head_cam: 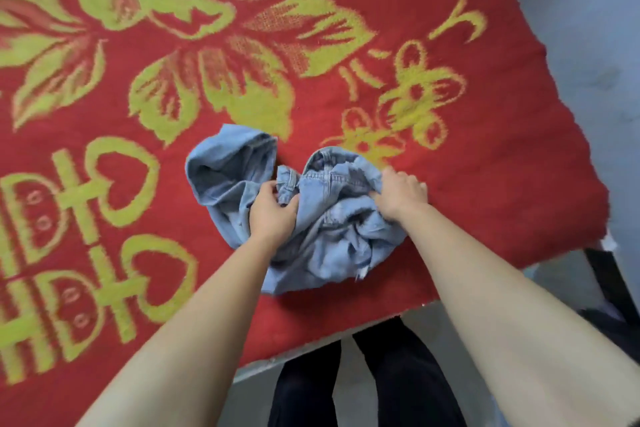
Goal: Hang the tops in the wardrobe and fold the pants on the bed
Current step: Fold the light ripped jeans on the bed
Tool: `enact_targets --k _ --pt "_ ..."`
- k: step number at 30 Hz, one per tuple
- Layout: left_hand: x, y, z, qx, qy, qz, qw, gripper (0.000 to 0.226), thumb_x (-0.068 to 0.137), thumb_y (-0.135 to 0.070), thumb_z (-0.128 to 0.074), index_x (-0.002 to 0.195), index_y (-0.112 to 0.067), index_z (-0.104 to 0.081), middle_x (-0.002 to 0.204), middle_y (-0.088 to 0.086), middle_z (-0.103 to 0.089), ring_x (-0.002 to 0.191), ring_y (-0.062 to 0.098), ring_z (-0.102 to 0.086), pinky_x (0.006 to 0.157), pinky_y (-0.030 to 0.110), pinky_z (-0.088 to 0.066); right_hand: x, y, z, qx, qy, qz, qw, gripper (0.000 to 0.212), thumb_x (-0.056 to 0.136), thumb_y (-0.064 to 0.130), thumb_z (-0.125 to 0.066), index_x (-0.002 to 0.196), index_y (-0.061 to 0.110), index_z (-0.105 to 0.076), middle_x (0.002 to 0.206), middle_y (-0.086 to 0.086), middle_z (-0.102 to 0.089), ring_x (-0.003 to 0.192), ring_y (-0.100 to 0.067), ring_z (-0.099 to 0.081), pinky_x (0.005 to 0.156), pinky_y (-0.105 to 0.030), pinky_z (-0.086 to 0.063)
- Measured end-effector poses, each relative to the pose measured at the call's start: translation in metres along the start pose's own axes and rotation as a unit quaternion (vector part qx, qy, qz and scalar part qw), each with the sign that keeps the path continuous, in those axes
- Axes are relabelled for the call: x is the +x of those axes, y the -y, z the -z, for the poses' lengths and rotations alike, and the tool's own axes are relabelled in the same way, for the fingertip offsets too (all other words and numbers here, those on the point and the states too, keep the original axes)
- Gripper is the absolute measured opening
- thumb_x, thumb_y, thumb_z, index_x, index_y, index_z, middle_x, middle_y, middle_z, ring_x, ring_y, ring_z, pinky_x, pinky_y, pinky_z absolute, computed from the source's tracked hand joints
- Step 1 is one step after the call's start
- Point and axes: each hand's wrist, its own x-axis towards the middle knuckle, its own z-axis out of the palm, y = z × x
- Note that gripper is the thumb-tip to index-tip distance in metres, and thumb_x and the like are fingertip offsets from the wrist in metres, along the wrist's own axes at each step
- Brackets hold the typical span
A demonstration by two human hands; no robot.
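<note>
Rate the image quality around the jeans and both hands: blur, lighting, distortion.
Head view: soft overall, slight blur on the jeans, the left hand and the right hand; light flat, no glare, faint shadows; wide-angle distortion stretches the forearms and bows the edge of the red blanket.

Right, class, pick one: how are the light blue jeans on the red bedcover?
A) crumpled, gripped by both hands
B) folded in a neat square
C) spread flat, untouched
A: the jeans lie bunched on the bedcover, with the left hand and the right hand each gripping denim near the waistband.
</note>
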Motion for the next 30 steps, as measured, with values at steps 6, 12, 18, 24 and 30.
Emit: enact_targets --k 6,12,18,24,30 --pt "-0.101 0.016 0.108 -0.001 -0.099 0.061 0.993 0.020 0.074 -0.014 -0.068 0.088 -0.017 -0.053 0.077 -0.002 -0.061 0.083 0.027 -0.062 0.070 0.030 -0.040 -0.127 0.012 0.022 -0.029 0.054 0.045 0.997 0.019 0.083 0.026 -0.060 0.102 0.021 -0.057 0.113 -0.007 -0.065 0.106 -0.030 -0.062 0.076 -0.033 -0.045" --pt "-0.152 -0.013 0.254 0.086 -0.128 0.016 0.988 0.029 0.074 -0.009 -0.061 0.097 -0.024 -0.053 0.086 -0.001 -0.062 0.081 0.026 -0.056 0.067 0.030 -0.038 -0.214 0.051 0.130 -0.147 -0.147 0.151 0.966 0.027 0.083 0.014 -0.064 0.110 0.013 -0.060 0.114 -0.010 -0.060 0.110 -0.033 -0.059 0.079 -0.038 -0.050" --pt "-0.192 -0.031 0.319 0.272 -0.164 -0.049 0.947 0.045 0.074 -0.010 -0.061 0.113 -0.031 -0.055 0.088 0.004 -0.059 0.101 0.032 -0.058 0.082 0.038 -0.046 -0.268 0.081 0.186 -0.221 -0.182 0.179 0.941 0.024 0.083 0.013 -0.060 0.107 0.018 -0.060 0.113 -0.007 -0.065 0.106 -0.031 -0.065 0.076 -0.035 -0.049" --pt "-0.218 -0.043 0.326 0.498 -0.123 -0.035 0.857 0.025 0.084 -0.015 -0.057 0.105 -0.026 -0.065 0.107 0.000 -0.068 0.118 0.025 -0.050 0.081 0.034 -0.041 -0.313 0.095 0.201 -0.331 -0.056 0.151 0.930 0.016 0.086 0.017 -0.060 0.100 0.014 -0.067 0.099 -0.007 -0.068 0.095 -0.027 -0.067 0.073 -0.034 -0.048" --pt "-0.217 -0.050 0.352 0.418 -0.002 0.056 0.907 0.021 0.084 -0.019 -0.053 0.100 -0.017 -0.067 0.088 0.000 -0.065 0.080 0.022 -0.064 0.068 0.029 -0.047 -0.318 0.109 0.236 -0.259 0.116 0.077 0.956 0.030 0.095 0.015 -0.044 0.091 -0.003 -0.068 0.070 -0.013 -0.072 0.050 -0.020 -0.068 0.057 -0.031 -0.060"
